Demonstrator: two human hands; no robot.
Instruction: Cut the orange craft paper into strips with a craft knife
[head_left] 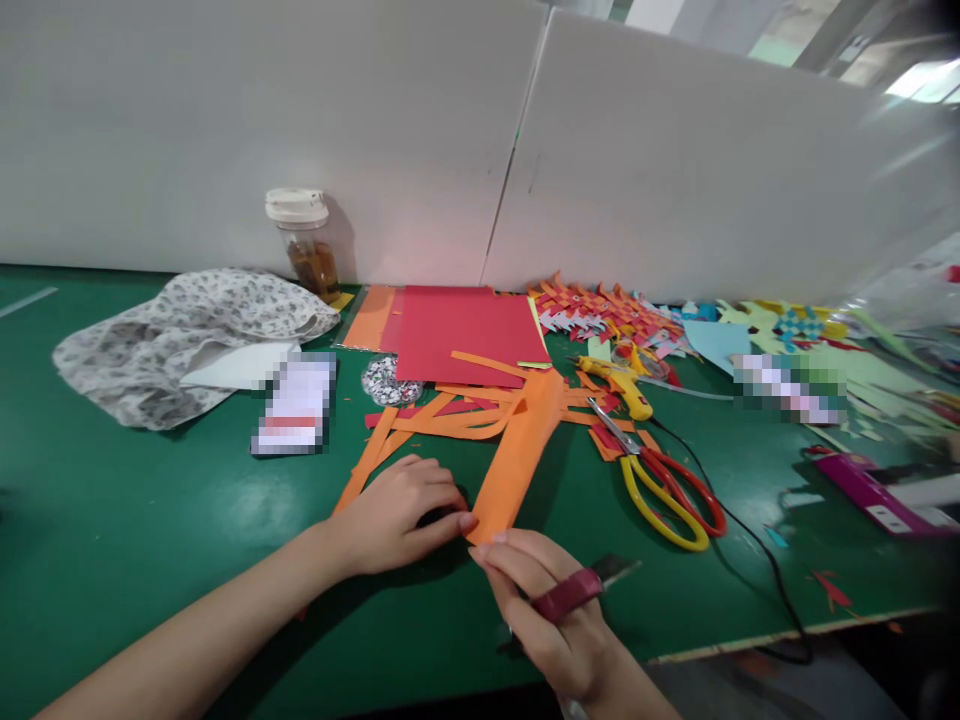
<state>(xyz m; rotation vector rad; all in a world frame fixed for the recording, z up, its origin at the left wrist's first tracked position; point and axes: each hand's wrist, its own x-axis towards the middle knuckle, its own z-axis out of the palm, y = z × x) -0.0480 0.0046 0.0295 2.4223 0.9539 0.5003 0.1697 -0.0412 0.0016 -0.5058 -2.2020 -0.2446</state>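
A folded-looking orange paper strip [510, 460] slants up from both hands toward the red paper. At its lower left corner, my left hand [401, 510] is closed with the thumb and fingertips on the paper. My right hand [551, 600] pinches the lower end from the right. Tucked across the fingers of that same hand is a small dark red-handled cutting tool [566, 597] with a metal blade pointing right; its exact kind is partly hidden. Loose narrow orange strips [472, 425] lie just beyond the hands.
Scissors [667, 500] and a yellow glue gun [626, 388] with a black cord lie right. Red paper [465, 330], a phone [296, 405], a patterned cloth [195, 345] and a lidded cup [307, 245] stand or lie farther back. A purple tool [874, 492] is far right.
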